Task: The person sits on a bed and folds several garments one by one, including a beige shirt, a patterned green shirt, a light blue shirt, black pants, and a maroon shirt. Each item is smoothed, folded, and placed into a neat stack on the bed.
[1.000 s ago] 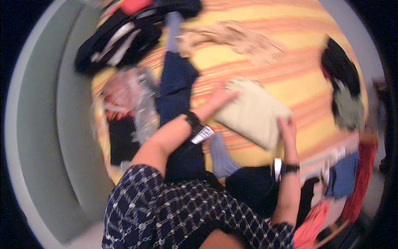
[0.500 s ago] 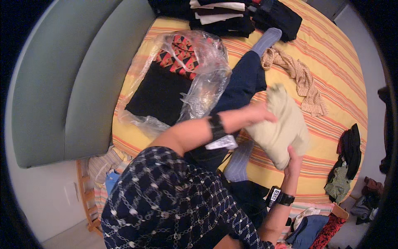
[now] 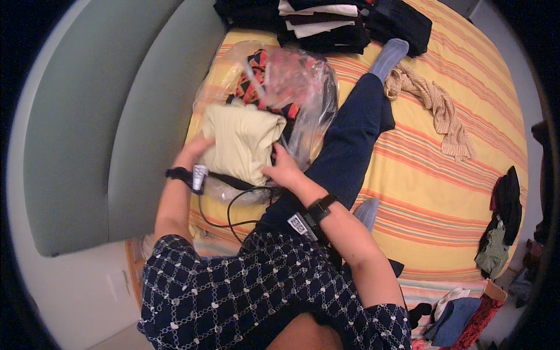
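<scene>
A folded pale cream garment point(image 3: 242, 143) lies over the dark folded clothing on the clear plastic bag point(image 3: 318, 108). My left hand point(image 3: 197, 149) holds its left edge; the fingers are partly hidden and slightly blurred. At the lower right edge, my right hand point(image 3: 283, 165) grips the cloth, thumb toward the near side. Just beyond the garment, a red, black and tan patterned cloth point(image 3: 249, 81) shows through the plastic. Most of the dark clothing is covered by the cream garment.
A grey-green padded headboard point(image 3: 140, 116) borders the bed's left side. Dark and white folded clothes point(image 3: 326, 26) are stacked at the far end. My outstretched leg point(image 3: 356, 125) divides the bag from a striped tan scarf point(image 3: 440, 114). Black cables point(image 3: 224, 224) loop near my lap.
Both hands have carried the cream garment leftward from over the bed, right of my leg, onto the clothing at the bag. It now looks flatter and squarer. My other leg has shifted.
</scene>
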Demonstrator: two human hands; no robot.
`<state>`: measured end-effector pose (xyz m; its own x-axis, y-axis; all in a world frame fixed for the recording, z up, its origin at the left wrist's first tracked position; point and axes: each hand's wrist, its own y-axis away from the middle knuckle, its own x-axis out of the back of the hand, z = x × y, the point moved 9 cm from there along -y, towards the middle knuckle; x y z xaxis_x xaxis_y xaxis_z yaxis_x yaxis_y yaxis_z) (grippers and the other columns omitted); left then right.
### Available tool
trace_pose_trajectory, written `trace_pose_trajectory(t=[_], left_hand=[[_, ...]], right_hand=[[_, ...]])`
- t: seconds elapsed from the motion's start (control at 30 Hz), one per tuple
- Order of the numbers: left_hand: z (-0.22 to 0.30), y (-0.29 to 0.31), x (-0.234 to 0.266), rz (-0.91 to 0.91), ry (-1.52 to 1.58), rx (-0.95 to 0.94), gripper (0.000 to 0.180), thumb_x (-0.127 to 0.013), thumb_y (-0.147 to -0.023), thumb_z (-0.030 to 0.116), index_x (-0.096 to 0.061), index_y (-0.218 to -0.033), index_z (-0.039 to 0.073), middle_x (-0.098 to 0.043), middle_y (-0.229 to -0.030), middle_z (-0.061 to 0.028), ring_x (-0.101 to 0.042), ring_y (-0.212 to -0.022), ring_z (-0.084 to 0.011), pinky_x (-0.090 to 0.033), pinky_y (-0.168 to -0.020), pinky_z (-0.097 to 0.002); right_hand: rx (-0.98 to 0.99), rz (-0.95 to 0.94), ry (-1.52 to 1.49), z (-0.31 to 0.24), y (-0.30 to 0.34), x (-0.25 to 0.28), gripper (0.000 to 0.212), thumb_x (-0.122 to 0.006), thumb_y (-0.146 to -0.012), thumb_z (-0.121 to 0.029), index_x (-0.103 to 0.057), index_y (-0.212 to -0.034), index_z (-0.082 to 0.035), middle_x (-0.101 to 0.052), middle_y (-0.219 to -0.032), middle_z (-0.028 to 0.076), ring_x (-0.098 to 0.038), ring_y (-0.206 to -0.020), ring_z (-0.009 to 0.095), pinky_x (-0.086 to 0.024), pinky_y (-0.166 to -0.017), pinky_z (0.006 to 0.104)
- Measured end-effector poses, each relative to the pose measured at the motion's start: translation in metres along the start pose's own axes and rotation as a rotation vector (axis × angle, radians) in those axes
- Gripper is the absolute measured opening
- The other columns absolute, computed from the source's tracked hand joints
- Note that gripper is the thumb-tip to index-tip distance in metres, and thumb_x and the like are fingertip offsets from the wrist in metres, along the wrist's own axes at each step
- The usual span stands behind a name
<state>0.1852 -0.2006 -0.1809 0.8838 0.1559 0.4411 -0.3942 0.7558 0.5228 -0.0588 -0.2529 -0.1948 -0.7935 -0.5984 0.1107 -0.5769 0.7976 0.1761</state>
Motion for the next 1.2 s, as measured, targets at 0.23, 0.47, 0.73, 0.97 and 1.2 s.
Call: trace_pose_trajectory(t=[0.23,0.47,0.73,0.97,1.2], left_hand=[[-0.019,-0.026,-0.044,-0.115,-0.157,-0.299,0.049,-0.049,-0.087,0.019,-0.039,-0.131,-0.001,-0.048,-0.128,-0.0120,-0.049,-0.112,-0.0209,-0.040,-0.095,-0.0306],[-0.060,-0.054,-0.032,-0.077,-0.246,-0.141,0.057,-0.055,-0.079,0.012,-0.034,-0.130,-0.007,-0.047,-0.128,-0.0192,-0.048,-0.114,-0.0290,-0.037,-0.095,-0.0321],[0.045,-0.040,-0.025,-0.101,-0.969,0.095,0.027,-0.062,-0.079,0.022,-0.059,-0.076,-0.005,-0.061,-0.066,-0.0118,-0.058,-0.052,-0.0202,-0.046,-0.051,-0.0335],[0.277,0.154,-0.322,-0.890,-0.318,-0.492,0.012,-0.055,-0.084,0.009,-0.058,-0.077,-0.001,-0.058,-0.069,-0.0052,-0.058,-0.067,-0.0134,-0.046,-0.061,-0.0249],[0.237,0.218,-0.485,-1.316,-0.447,-0.105,0.022,-0.057,-0.089,0.014,-0.058,-0.103,-0.003,-0.064,-0.088,-0.0081,-0.061,-0.083,-0.0130,-0.048,-0.075,-0.0254]], right_hand=[[-0.150,-0.233,0.639,0.031,0.043,0.043,0.042,-0.061,-0.071,-0.029,-0.053,-0.101,-0.002,-0.064,-0.090,0.018,-0.063,-0.082,0.033,-0.051,-0.069,0.0429],[0.171,-0.244,0.691,-0.029,0.093,0.106,0.032,-0.066,-0.069,-0.022,-0.063,-0.095,-0.003,-0.065,-0.086,0.015,-0.063,-0.083,0.031,-0.050,-0.068,0.0416],[-0.356,0.659,0.475,0.066,0.327,0.477,0.037,-0.063,-0.079,-0.024,-0.059,-0.111,-0.006,-0.063,-0.101,0.014,-0.061,-0.093,0.024,-0.049,-0.079,0.0341],[-0.683,1.322,0.907,0.115,0.536,0.662,0.028,-0.058,-0.078,-0.021,-0.061,-0.101,-0.005,-0.044,-0.129,0.018,-0.057,-0.098,0.035,-0.047,-0.082,0.0416],[-0.954,1.121,0.841,0.183,0.493,0.722,0.024,-0.049,-0.080,-0.004,-0.059,-0.102,0.000,-0.024,-0.145,0.014,-0.055,-0.100,0.036,-0.046,-0.081,0.0455]])
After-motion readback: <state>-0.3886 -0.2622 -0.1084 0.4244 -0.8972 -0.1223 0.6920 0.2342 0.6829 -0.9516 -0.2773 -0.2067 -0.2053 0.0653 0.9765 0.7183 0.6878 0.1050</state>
